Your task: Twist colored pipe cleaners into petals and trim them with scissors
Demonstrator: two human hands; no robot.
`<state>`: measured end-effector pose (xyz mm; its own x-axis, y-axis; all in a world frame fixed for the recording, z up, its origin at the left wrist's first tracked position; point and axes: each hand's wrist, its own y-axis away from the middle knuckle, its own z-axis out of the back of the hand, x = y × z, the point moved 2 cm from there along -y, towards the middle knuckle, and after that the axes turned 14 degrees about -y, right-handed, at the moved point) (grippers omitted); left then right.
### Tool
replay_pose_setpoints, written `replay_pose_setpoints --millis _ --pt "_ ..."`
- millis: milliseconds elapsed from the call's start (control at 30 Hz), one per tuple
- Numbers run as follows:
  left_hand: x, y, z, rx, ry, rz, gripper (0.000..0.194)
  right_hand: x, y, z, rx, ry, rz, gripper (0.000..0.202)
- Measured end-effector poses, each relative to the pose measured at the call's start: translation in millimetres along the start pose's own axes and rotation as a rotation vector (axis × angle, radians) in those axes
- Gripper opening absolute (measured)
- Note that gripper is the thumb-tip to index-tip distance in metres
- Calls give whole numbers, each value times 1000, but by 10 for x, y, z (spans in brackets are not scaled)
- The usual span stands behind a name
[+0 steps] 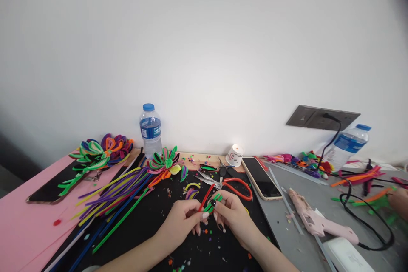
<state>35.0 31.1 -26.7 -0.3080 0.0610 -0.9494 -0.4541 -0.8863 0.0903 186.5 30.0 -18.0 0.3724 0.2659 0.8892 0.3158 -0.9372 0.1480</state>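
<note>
My left hand [183, 219] and my right hand [234, 214] meet over the black mat [143, 225]. Their fingertips are closed around a small folded green pipe cleaner piece [208, 208], partly hidden by the fingers. A red strip [206, 197] runs up from my left fingertips; whether it is a pipe cleaner or part of the scissors' handle I cannot tell. Just beyond the hands lie red-handled scissors [217, 185] with parted blades. A small yellow and purple pipe cleaner piece [191, 191] rests beside them.
Left are loose pipe cleaners [117, 195], a pipe-cleaner flower [165, 162], a water bottle [151, 131] and a phone [47, 185]. Right are a paper cup [235, 156], another phone [263, 178], a pink glue gun [318, 221] with its black cord, and another person's hand [398, 202].
</note>
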Motion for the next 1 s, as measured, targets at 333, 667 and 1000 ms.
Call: replay_pose_setpoints --millis 333,667,1000 --pt "-36 41 -49 142 -71 -111 37 28 19 18 40 132 9 25" --pt "-21 43 -57 126 -274 -132 47 26 20 -44 50 116 -20 26" --pt "-36 73 -47 130 -451 -183 37 10 37 -36 -23 188 -65 23"
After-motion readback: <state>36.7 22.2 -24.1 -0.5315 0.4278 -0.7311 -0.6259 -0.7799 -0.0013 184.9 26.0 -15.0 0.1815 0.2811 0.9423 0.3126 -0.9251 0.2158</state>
